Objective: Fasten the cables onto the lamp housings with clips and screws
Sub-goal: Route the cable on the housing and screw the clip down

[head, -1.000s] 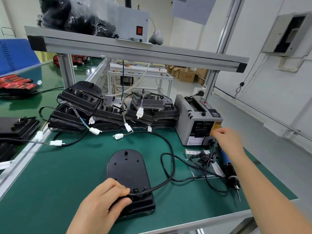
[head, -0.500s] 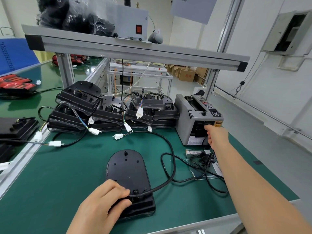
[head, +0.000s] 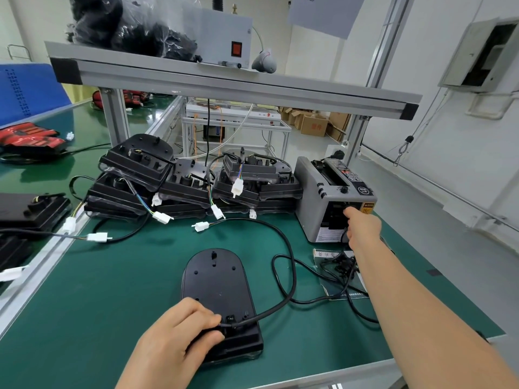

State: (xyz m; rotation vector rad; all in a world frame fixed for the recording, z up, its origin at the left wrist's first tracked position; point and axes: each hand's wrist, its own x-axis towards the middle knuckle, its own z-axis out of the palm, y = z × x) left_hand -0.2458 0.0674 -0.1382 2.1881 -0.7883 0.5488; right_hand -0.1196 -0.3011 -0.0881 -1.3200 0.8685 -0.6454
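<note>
Early days on this unit, imo: left hand [head: 179, 332] fingers pinch cable [head: 293, 273] at lamp housing [head: 216, 279], no clip/screw seen yet; right hand [head: 362, 228] at tape dispenser [head: 314, 209], finger state unclear.

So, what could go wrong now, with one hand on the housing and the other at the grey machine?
The right hand reaches to the front slot of the grey tape dispenser; it could be nipped. Its forearm passes over tangled thin black cords; drawing back may snag them and disturb the thick black cable that the left hand pinches on the black oval lamp housing.
</note>
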